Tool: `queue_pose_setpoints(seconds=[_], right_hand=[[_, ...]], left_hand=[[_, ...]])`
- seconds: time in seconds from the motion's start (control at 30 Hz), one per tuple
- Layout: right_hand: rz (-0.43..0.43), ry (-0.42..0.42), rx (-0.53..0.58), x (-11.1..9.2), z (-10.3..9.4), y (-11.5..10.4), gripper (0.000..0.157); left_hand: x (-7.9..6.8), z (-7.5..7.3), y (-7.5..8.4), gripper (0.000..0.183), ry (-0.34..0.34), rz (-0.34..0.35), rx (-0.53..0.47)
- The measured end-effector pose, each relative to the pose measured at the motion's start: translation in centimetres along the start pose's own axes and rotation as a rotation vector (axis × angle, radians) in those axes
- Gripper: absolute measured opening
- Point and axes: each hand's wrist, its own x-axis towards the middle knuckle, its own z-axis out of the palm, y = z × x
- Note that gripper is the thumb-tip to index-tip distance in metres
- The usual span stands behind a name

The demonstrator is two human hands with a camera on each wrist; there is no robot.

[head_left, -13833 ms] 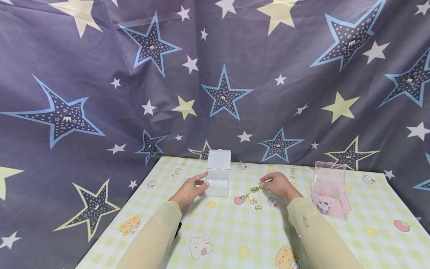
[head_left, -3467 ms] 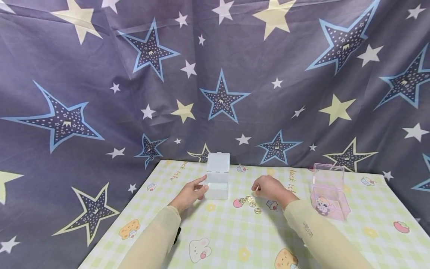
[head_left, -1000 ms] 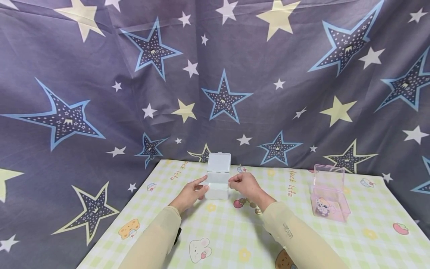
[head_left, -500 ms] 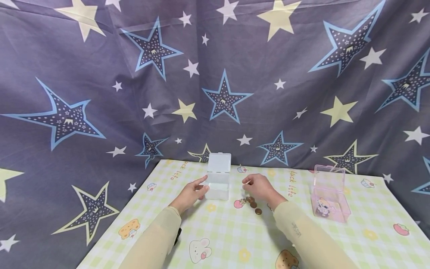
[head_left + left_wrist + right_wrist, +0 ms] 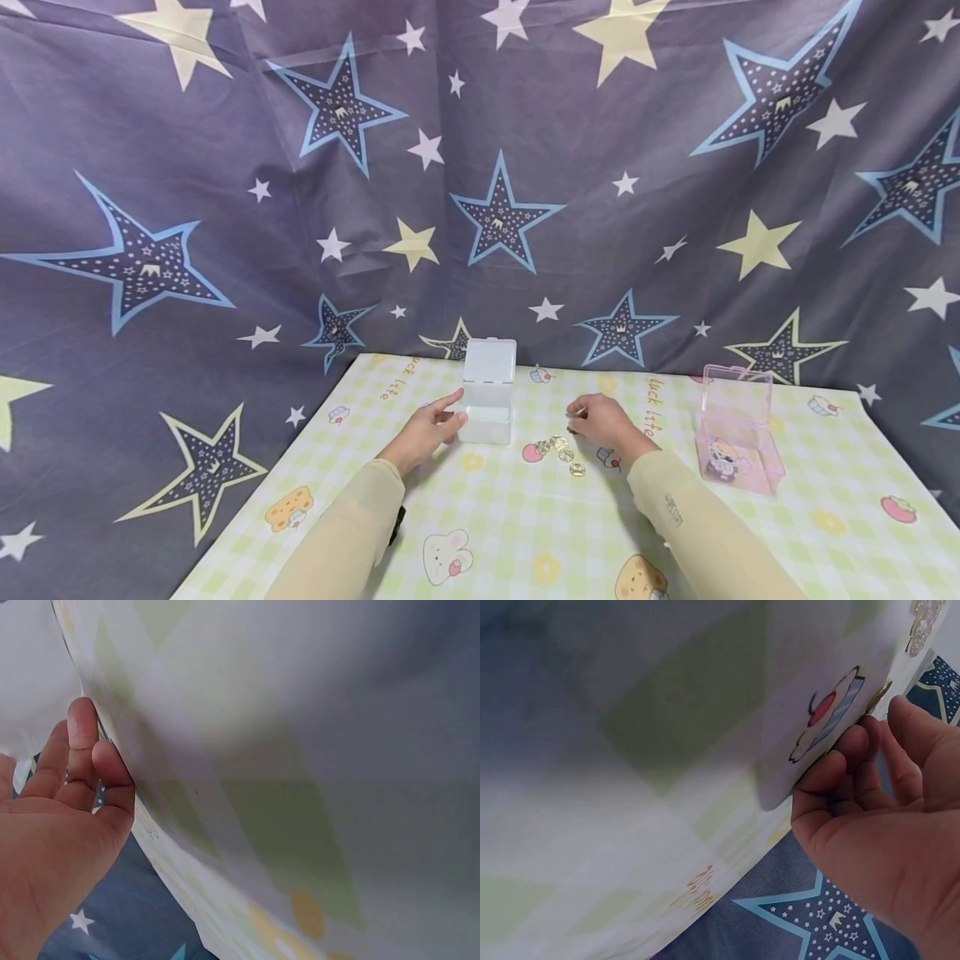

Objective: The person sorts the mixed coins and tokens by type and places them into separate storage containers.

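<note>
A clear white box (image 5: 487,408) stands open on the checked tablecloth (image 5: 525,533), its lid upright. My left hand (image 5: 431,427) rests against the box's left side with relaxed fingers (image 5: 81,750); the box (image 5: 26,682) shows as a pale blur in the left wrist view. Several gold coins (image 5: 561,450) lie right of the box. My right hand (image 5: 600,419) is over their far edge with fingers curled down. In the right wrist view a coin (image 5: 877,697) shows edge-on at the fingertips (image 5: 851,750), pinched against the thumb.
A pink clear box (image 5: 738,437) with its lid up stands at the right of the table. A star-patterned cloth (image 5: 480,167) hangs behind and drapes past the table's left edge. Cartoon prints dot the tablecloth.
A second ago my right hand was at the white box's right side; it has since moved back right and down to the coins. The left hand and both boxes have stayed put.
</note>
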Motion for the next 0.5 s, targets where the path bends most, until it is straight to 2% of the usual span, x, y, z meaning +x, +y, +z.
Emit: queue_pose_setpoints(seconds=[0.27,0.5], right_hand=[[-0.057,-0.039,-0.054,0.04,-0.08,0.18,0.024],[-0.064,-0.048,-0.041,-0.04,-0.07,0.49,0.027]], left_hand=[[-0.05,-0.13,0.14,0.060,-0.004,0.007,0.005],[0.00,0.03,0.05,0.059,0.000,-0.001,-0.005]])
